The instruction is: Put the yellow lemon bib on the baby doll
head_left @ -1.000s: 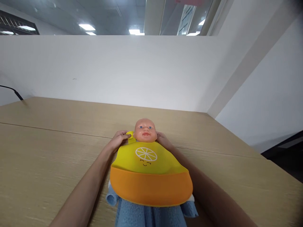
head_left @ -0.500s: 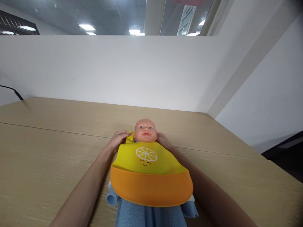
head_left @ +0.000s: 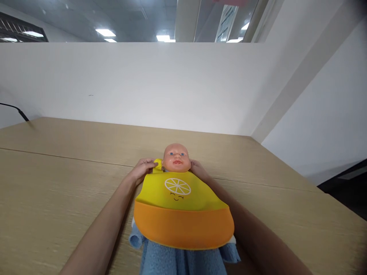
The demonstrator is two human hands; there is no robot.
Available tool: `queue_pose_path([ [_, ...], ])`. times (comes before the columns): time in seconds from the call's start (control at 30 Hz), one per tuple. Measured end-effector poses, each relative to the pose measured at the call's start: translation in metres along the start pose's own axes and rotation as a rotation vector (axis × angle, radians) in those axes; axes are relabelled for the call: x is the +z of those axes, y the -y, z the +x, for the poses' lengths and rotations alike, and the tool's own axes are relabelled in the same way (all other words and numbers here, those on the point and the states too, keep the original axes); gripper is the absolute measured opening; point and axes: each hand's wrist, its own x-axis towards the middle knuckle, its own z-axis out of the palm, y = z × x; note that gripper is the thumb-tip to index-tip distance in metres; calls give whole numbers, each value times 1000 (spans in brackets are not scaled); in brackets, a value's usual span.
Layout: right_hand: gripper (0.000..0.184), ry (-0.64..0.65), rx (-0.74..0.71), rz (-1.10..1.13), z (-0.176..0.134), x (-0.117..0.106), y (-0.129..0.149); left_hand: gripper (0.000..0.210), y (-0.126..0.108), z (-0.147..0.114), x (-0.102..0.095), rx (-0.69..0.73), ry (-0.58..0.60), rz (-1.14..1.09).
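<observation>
A baby doll [head_left: 176,158] in blue fuzzy clothes [head_left: 183,261] lies on its back on the table, head away from me. Over its chest is a yellow silicone bib [head_left: 155,193] with an orange pocket and a printed lemon slice. On the left side of the doll's neck, my left hand [head_left: 144,169] is closed on the bib's yellow neck strap, thumb and fingers pinching it. My right hand [head_left: 197,169] is on the other side, beside the doll's head. Its fingertips are hidden behind the head and neck, so what they hold does not show.
The wooden table [head_left: 71,183] has a seam running across it. Behind it stands a white wall [head_left: 143,84] with a window above. A black cable [head_left: 21,114] is at the far left, and a dark object [head_left: 346,183] is at the right edge.
My left thumb has shifted slightly off the bib strap's end, so more of its rounded yellow tip shows. The doll and my right hand look nearly unchanged.
</observation>
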Motion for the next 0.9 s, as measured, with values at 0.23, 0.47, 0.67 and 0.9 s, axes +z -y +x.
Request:
queue_pose_path([
  [0.23,46,50,-36,-44,4,-4,-8,22,-5,0,6,52,-135,53],
  [0.47,43,44,-28,-25,4,-3,-8,18,-12,-13,14,57,-113,67],
  [0.67,44,55,-42,-71,7,-6,-12,24,-7,-4,6,80,-58,177],
  [0.9,41,55,-43,-52,10,-8,-20,31,0,5,-3,46,45,225],
])
